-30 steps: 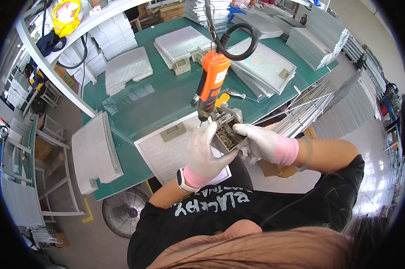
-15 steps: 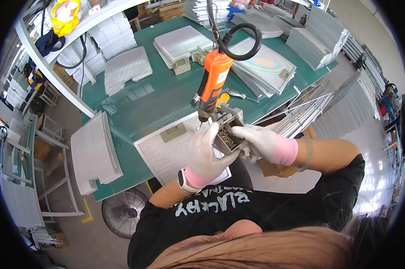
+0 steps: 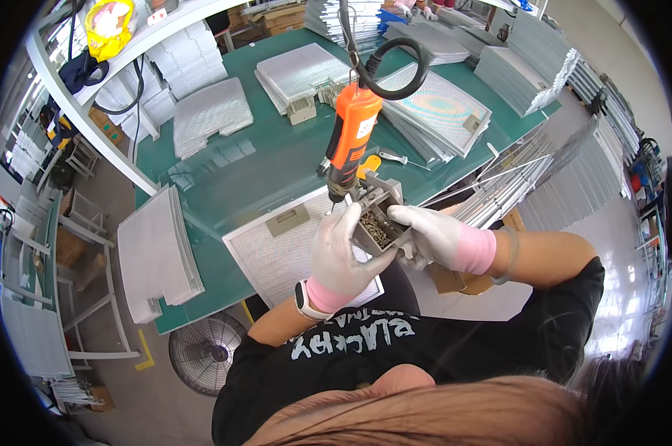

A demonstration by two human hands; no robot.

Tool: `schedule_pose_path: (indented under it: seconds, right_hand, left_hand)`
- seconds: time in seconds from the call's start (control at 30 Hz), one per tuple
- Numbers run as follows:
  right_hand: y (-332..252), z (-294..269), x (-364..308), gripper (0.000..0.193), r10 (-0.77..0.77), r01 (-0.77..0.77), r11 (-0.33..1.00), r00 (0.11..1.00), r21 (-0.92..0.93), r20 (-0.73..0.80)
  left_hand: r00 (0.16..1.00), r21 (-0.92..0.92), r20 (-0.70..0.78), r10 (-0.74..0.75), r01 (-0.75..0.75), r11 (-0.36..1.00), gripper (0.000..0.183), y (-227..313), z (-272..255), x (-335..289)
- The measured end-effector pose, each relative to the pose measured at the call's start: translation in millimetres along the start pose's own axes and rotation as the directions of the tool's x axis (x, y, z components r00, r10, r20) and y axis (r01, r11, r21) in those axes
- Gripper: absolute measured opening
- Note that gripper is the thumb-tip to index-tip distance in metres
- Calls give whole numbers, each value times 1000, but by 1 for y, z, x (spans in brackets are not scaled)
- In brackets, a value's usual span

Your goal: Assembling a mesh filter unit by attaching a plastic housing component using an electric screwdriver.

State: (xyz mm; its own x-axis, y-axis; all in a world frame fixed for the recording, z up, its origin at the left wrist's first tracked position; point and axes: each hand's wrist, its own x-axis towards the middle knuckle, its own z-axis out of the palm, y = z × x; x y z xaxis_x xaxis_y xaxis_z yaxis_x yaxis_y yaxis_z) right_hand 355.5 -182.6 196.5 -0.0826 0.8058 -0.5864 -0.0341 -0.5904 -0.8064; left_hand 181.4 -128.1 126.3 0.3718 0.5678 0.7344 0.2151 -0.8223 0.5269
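Observation:
A small grey metal box [image 3: 385, 201] holding many small screws [image 3: 373, 230] is between my two gloved hands, tilted over the table's front edge. My left hand [image 3: 340, 254] grips its left side, fingers along the wall and thumb at the near end. My right hand [image 3: 435, 236] is closed around the right side, with its lower fingers partly hidden. Just above my left fingertips hangs an orange electric screwdriver [image 3: 351, 130], tip down. Below the left hand lies a mesh filter panel [image 3: 260, 251] with a beige latch plate [image 3: 288, 220].
The green table [image 3: 276, 167] bears stacked mesh panels [image 3: 306, 70] at the back and more panels [image 3: 156, 249] at the left edge. A hand screwdriver [image 3: 395, 157] lies beyond the box. A floor fan [image 3: 213, 353] stands below left, and a white shelf frame [image 3: 91, 123] rises at left.
The hanging screwdriver has swung very slightly left. My right hand has shifted a little on the box; the left stays in place.

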Motion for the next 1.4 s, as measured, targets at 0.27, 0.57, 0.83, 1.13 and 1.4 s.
schedule_pose_path:
  seconds: [0.27, 0.57, 0.83, 1.13, 1.4]
  right_hand:
    - [17, -14, 7, 54, -1, -18, 986, 994, 166, 113]
    - [34, 10, 25, 52, -424, 226, 737, 889, 637, 175]
    - [46, 13, 32, 56, -619, 613, 481, 744, 627, -253]
    - [59, 16, 45, 43, -790, 899, 427, 422, 95, -444]
    - [48, 11, 35, 67, -998, 744, -56, -26, -666, 55]
  left_hand:
    - [994, -108, -105, 14, -25, 994, 80, -22, -16, 2]
    - [997, -275, -73, 21, -41, 961, 83, -32, -22, -3]
    - [994, -227, -111, 3, -29, 973, 85, -32, -21, -1]
    - [992, -212, -126, 22, -49, 976, 82, -28, -19, 1]
    - [990, -142, -134, 38, -57, 988, 77, -23, -19, 2]
